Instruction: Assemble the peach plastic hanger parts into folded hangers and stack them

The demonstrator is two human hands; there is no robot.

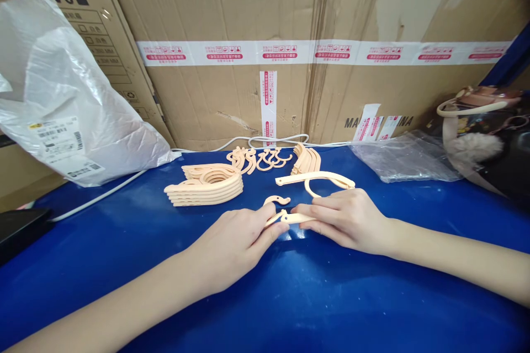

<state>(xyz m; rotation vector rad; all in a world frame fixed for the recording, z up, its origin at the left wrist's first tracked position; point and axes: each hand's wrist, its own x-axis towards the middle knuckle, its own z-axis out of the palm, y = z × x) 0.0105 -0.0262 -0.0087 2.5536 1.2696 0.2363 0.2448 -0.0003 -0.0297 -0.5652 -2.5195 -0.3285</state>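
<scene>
While left hand (240, 234) angles inward, fingers pinching cream piece (274, 219) | right hand (354, 218) mirrors it, fingers gripping cream bar (296, 219)

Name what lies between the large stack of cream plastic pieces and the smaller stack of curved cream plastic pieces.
In the head view, a cluster of hook-shaped cream plastic pieces lies between the large stack and the smaller stack.

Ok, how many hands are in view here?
2: the left hand, left of centre, and the right hand, right of centre, both holding cream plastic over the blue table. No other hand shows.
</scene>
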